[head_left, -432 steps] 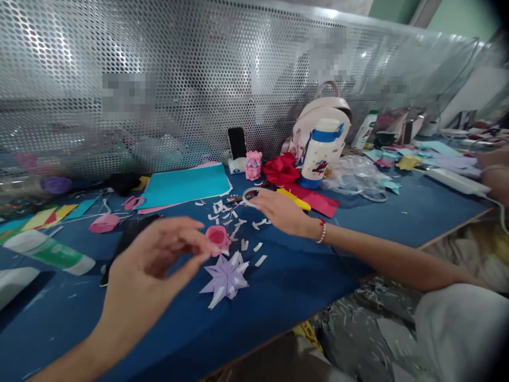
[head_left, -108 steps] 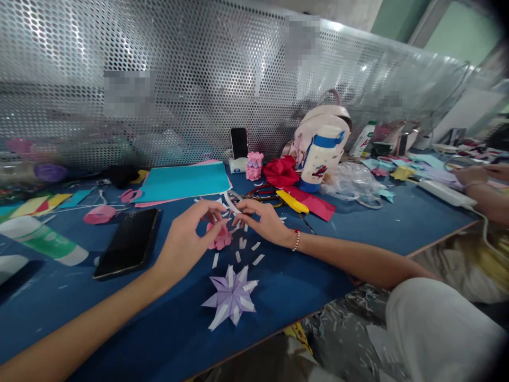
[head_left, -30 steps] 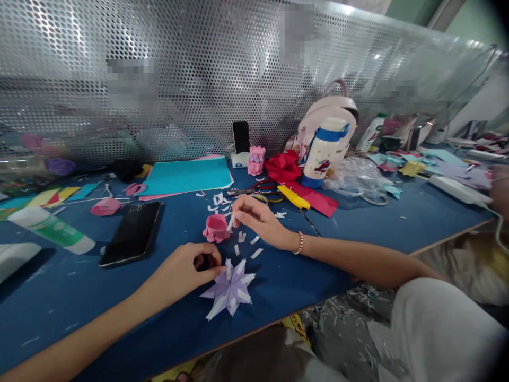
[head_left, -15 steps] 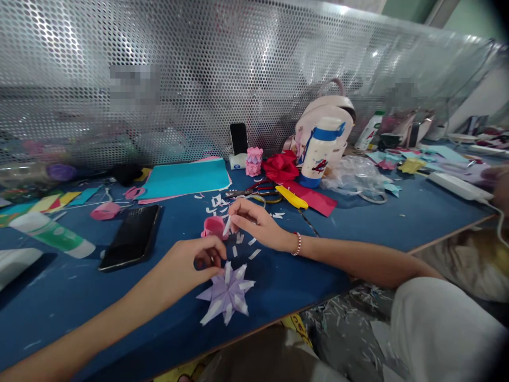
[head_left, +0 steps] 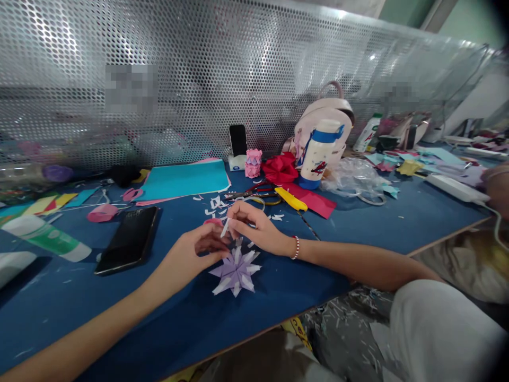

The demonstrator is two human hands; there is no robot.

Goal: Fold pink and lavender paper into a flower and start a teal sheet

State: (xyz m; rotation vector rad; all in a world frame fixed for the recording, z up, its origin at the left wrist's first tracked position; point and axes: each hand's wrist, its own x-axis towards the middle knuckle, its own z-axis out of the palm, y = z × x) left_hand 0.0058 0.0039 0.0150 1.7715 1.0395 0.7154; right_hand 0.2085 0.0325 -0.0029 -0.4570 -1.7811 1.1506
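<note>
A purple folded-paper star with white strips on its points is pinched at its upper left point by my left hand. Just up and to the right, my right hand holds a small white paper strip between thumb and fingers. The strip hangs over the gap between the two hands. Behind my left hand a pink paper ring is partly hidden. More white paper strips lie scattered behind my right hand.
Yellow cutter, scissors, red paper and a bottle stand or lie behind my right hand. At left are a phone, a glue tube and blue paper. A person's hand shows far right.
My left hand has moved right and slightly up with the star, closer to my right hand. The pink ring is now more hidden. My right hand still holds the strip.
</note>
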